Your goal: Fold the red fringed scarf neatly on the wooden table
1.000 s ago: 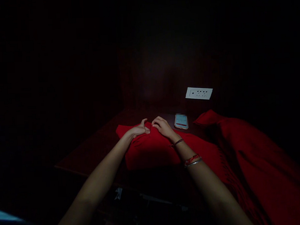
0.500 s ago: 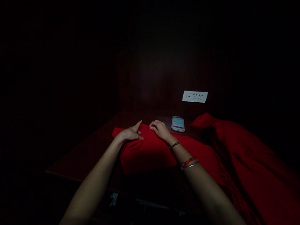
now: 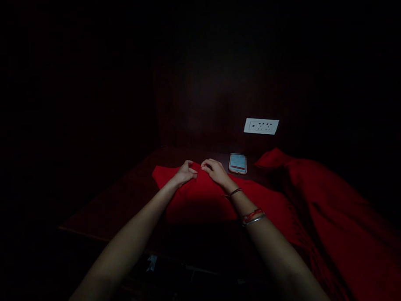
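Observation:
A red fringed scarf (image 3: 205,201) lies over the dark tabletop, its near part hanging toward the front edge in shadow. My left hand (image 3: 185,174) is closed on the cloth near its far edge, thumb and fingers pinching a fold. Close by on the right, my right hand (image 3: 214,169) bends its fingers and pinches the same cloth. Only a small gap separates the two hands. Bracelets circle my right wrist and forearm. Fringe runs down the right end of the scarf.
Behind my right hand lies a lit phone (image 3: 237,163). A white socket plate (image 3: 261,126) is set in the dark back wall. More red cloth (image 3: 334,207) is heaped at the right. The table's left edge (image 3: 81,233) shows faintly; the surroundings are very dark.
My left hand has moved right, toward the right hand, and its spread fingers have closed on the cloth. The scarf's left part has bunched slightly. My right hand stays nearly in place.

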A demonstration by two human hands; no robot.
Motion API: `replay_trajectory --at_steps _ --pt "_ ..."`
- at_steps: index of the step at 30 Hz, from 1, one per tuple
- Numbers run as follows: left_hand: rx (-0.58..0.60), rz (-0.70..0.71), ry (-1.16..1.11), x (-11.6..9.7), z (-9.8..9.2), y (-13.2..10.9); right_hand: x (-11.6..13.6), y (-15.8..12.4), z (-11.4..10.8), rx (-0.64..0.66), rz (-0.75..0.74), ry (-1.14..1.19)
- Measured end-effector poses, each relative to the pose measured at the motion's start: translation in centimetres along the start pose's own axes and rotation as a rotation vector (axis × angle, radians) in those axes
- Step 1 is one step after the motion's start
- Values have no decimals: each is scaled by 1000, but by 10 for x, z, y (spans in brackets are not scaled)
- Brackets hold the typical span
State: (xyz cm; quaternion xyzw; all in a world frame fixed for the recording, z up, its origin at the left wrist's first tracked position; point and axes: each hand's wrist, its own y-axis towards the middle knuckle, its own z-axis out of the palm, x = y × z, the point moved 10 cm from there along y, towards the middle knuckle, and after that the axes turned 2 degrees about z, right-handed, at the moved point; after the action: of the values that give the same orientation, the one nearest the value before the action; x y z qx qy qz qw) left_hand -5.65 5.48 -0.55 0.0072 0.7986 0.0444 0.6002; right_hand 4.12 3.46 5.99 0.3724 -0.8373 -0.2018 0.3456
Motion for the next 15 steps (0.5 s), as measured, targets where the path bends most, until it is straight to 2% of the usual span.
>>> replay_trajectory --at_steps 3,8,10,12,15 --pt "205 -23 -41 0 16 -7 0 2 1 48 21 -35" --pt "292 -126 -109 -5 2 -20 1 3 4 99 49 -71" --pt "276 -113 -103 -9 0 -21 1 3 6 125 52 -41" --pt "207 -26 -28 -15 0 -19 -1 3 6 173 69 -24" --pt "112 28 68 -12 5 -15 -16 2 -15 166 151 -64"
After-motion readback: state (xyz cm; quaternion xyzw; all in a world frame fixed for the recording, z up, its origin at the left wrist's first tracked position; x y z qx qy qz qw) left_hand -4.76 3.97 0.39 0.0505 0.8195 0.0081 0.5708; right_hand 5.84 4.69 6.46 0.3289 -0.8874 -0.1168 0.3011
